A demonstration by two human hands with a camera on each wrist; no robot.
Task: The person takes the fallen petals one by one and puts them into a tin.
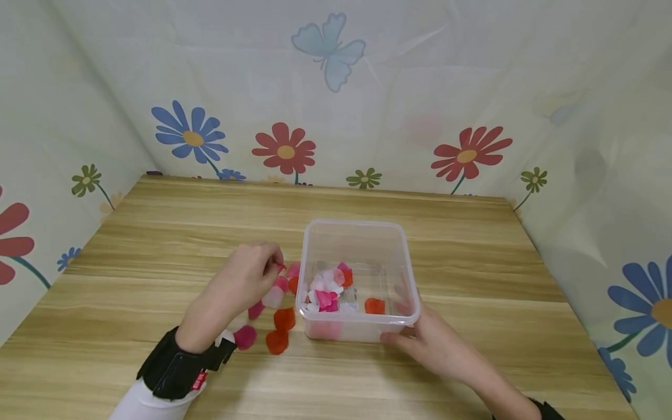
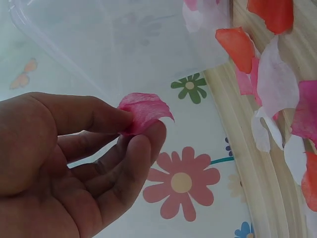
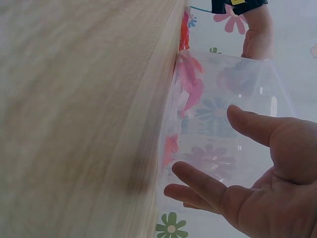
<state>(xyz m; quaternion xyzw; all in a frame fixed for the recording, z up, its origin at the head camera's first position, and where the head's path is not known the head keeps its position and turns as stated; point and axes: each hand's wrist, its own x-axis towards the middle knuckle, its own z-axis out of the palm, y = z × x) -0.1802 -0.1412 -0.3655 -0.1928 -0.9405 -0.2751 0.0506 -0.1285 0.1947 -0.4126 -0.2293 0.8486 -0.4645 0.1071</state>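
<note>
The head view is taken from above and behind the hands, facing forward and down across the counter [image 1: 157,245]. The left wrist view is set very close to the left hand [image 2: 74,168], facing along its palm toward the clear box [image 2: 124,39]. The right wrist view is placed close behind the right hand [image 3: 267,183]. The box is shared by all three views.

Light: bright, even and diffuse, no single source evident.
Shadows: faint and soft under the box [image 1: 359,280] and both hands on the table [image 1: 157,233].
Glare: small highlights on the box rim and wall [image 3: 237,94].
Focus: head view sharp; right wrist view blurs the near table [image 3: 74,119]; left wrist view keeps the petal [image 2: 143,111] crisp.
Distortion: wide-angle bowing at head-view edges.
</note>
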